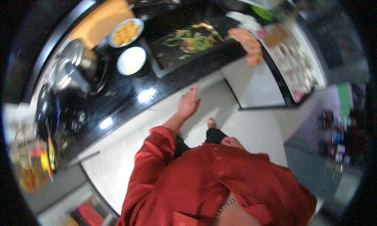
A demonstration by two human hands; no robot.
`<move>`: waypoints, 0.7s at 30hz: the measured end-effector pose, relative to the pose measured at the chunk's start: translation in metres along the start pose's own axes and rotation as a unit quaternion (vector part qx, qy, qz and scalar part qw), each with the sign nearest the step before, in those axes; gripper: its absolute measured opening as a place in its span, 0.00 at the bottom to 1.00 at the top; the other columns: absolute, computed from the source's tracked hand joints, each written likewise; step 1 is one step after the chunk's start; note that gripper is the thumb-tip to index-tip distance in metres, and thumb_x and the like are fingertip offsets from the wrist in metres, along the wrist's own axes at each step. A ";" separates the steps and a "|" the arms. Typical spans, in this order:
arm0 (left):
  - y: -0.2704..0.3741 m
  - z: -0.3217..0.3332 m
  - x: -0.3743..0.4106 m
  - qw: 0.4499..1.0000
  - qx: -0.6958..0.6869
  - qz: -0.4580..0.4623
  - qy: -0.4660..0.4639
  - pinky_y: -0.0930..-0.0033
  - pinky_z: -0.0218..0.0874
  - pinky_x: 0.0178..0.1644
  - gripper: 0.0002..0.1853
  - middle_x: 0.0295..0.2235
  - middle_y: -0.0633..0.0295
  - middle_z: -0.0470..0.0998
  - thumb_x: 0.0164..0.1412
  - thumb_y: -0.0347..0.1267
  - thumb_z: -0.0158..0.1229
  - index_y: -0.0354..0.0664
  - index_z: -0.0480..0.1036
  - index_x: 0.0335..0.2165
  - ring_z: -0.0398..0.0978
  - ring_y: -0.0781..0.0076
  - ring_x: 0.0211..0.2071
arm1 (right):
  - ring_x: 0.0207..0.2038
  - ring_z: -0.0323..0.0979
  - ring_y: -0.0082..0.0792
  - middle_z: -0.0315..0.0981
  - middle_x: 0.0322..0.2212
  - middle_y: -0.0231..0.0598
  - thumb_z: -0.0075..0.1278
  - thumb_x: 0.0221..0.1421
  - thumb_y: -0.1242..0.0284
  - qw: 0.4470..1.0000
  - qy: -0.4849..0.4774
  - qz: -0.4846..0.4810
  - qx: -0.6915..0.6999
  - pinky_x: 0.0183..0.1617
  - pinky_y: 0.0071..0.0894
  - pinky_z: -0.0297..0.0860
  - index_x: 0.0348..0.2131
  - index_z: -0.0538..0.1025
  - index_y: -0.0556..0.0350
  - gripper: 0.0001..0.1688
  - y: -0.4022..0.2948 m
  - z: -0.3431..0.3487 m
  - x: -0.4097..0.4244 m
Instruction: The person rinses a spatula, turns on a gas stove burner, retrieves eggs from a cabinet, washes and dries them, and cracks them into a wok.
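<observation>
My left hand [189,104] reaches out in front of the black countertop's edge [165,92], its fingers extended and holding nothing. Close to my waist, my right hand [232,141] shows only in part; its fingers are hidden by the red shirt. On the counter beyond my left hand stand a white bowl [131,60] with a little pale food in it and a plate of orange-yellow pieces [126,33]. Green vegetable scraps [196,41] lie in the dark sink area behind them. The view is blurred.
A steel pot [68,76] stands near the stove at the left. An orange-and-white cloth [249,45] hangs over the counter edge beside a rack of white items [294,67]. White cabinet fronts [253,81] stand below. A wooden board [103,18] lies at the back left.
</observation>
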State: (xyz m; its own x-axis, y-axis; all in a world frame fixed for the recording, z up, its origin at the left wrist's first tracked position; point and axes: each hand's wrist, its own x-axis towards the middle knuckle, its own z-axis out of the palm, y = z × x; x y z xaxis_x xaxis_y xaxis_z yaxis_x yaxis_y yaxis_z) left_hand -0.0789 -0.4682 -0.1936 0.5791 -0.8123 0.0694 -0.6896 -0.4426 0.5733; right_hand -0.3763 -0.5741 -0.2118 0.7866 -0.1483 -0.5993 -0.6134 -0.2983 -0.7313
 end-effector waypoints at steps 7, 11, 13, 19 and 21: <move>0.042 0.000 0.007 0.989 0.046 -0.066 0.120 0.60 0.59 0.38 0.41 0.42 0.47 0.63 0.45 0.36 0.56 0.38 0.45 0.54 0.67 0.54 0.33 | 0.23 0.67 0.28 0.70 0.21 0.38 0.42 0.53 0.66 0.998 -0.067 0.009 -0.013 0.29 0.28 0.64 0.30 0.71 0.61 0.14 0.058 -0.088 0.012; 0.045 0.004 -0.001 0.986 0.043 -0.045 0.157 0.60 0.59 0.37 0.39 0.41 0.49 0.64 0.45 0.34 0.56 0.39 0.47 0.54 0.66 0.54 0.34 | 0.22 0.67 0.27 0.71 0.21 0.37 0.40 0.54 0.66 0.995 -0.095 0.033 -0.011 0.28 0.28 0.64 0.31 0.71 0.60 0.14 0.059 -0.106 0.028; 0.044 0.017 -0.012 0.987 0.046 -0.085 0.127 0.60 0.59 0.37 0.38 0.41 0.50 0.63 0.45 0.32 0.55 0.40 0.47 0.53 0.66 0.54 0.35 | 0.23 0.67 0.27 0.71 0.21 0.37 0.41 0.54 0.67 0.993 -0.113 0.010 -0.021 0.28 0.28 0.63 0.30 0.71 0.60 0.14 0.046 -0.120 0.031; 0.045 0.017 0.011 0.990 0.054 -0.078 0.102 0.62 0.59 0.36 0.40 0.38 0.51 0.65 0.44 0.31 0.56 0.39 0.46 0.54 0.67 0.56 0.33 | 0.22 0.67 0.25 0.70 0.19 0.36 0.42 0.52 0.69 0.992 -0.109 0.065 -0.023 0.27 0.26 0.63 0.30 0.71 0.61 0.12 0.018 -0.121 0.038; 0.046 0.020 0.010 0.990 0.056 -0.097 0.083 0.62 0.59 0.35 0.41 0.38 0.51 0.65 0.43 0.31 0.56 0.38 0.45 0.54 0.67 0.56 0.32 | 0.22 0.67 0.25 0.70 0.19 0.37 0.42 0.51 0.68 0.991 -0.119 0.058 -0.026 0.27 0.25 0.63 0.30 0.71 0.61 0.13 0.025 -0.124 0.033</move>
State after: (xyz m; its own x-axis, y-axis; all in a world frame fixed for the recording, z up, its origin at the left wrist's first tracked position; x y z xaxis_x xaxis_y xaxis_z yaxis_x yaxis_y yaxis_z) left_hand -0.1133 -0.5038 -0.1830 0.7622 -0.6388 0.1050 -0.5970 -0.6309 0.4956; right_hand -0.3566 -0.7031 -0.2095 0.6683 0.0393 -0.7429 -0.6895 -0.3421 -0.6384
